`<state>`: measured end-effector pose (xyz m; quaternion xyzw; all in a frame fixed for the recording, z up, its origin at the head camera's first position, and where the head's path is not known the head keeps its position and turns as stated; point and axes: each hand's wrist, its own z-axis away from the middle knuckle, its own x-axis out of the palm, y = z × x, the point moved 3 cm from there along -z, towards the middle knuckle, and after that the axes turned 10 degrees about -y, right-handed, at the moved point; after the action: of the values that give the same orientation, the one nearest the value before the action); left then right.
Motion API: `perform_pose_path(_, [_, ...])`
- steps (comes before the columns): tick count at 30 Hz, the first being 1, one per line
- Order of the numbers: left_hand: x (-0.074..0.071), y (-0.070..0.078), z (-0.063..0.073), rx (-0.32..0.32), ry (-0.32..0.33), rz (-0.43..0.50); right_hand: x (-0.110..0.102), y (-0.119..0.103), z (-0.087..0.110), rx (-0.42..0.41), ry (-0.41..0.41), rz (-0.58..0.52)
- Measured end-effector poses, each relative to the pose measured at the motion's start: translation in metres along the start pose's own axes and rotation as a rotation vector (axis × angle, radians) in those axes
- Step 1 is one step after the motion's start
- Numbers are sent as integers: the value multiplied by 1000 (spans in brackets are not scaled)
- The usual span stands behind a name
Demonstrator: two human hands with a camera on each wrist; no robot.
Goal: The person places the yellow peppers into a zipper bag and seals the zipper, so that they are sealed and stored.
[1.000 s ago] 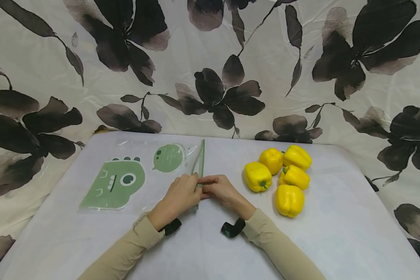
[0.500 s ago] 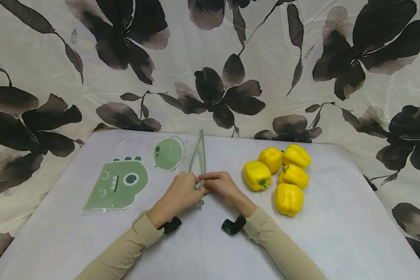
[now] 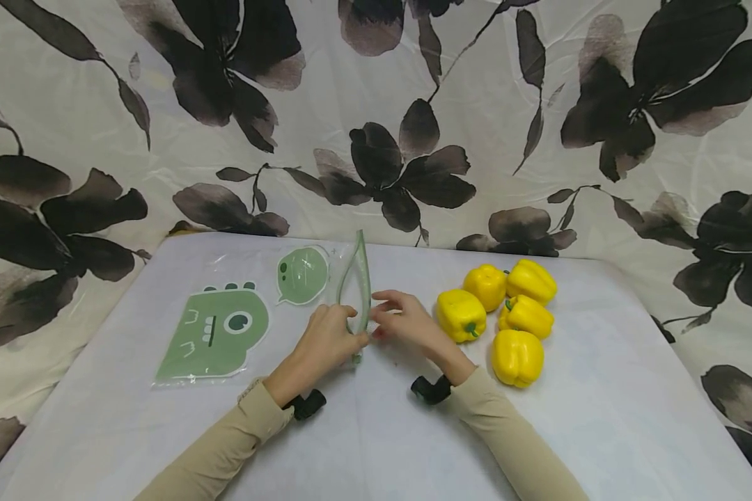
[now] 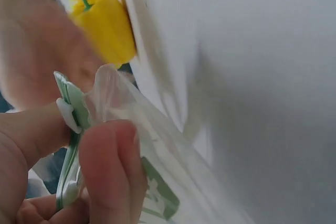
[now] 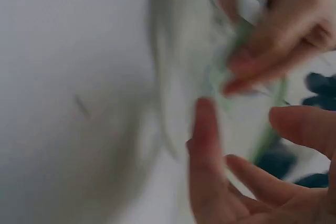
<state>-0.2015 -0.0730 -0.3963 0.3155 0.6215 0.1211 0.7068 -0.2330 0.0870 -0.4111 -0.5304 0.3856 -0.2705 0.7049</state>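
A clear plastic slider bag [image 3: 216,334], printed with a green one-eyed monster and a speech bubble, lies on the left of the table. Its green-edged mouth [image 3: 364,278] is raised, and the two sides bow apart. My left hand [image 3: 329,337] pinches this edge between thumb and fingers. A small white slider [image 4: 67,115] sits on the green strip beside the fingers in the left wrist view. Just right of the mouth is my right hand [image 3: 410,327], holding nothing, fingers loosely spread. The right wrist view shows the bag's film [image 5: 178,72] blurred.
Several yellow bell peppers [image 3: 460,316] sit in a cluster to the right of the right hand. A white cloth covers the table [image 3: 376,445]. Behind it hangs a floral curtain [image 3: 507,104].
The bag's green edge has risen and its sides have spread apart. My right hand has let go of the edge and moved slightly right. The left hand keeps its grip.
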Motion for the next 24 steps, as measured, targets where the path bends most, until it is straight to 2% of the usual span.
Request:
perform_pose_path(2, [0,-1,0,-9,-17,27,-15,-17,10,-16,106,225])
perform_pose_path(5, [-1,-2,0,-22,-52,62,-42,-38,29,-5,328,550])
perform_pose_path(7, [-3,-3,1,-33,-70,70,-57,-46,42,44,443,701])
perform_pose_path(9, [-4,-4,1,-51,-89,75,-69,-48,52,100,494,795])
perform_pose_path(12, [-6,-5,2,-64,-113,72,-79,-43,65,192,467,876])
perform_pose_path(18, [-7,-6,2,-55,-156,58,-76,-18,74,400,305,938])
perform_pose_path(21, [-6,-7,3,-59,-169,51,-71,-6,71,421,283,955])
perform_pose_path(24, [-5,-7,3,-46,-183,46,-67,2,68,397,292,944])
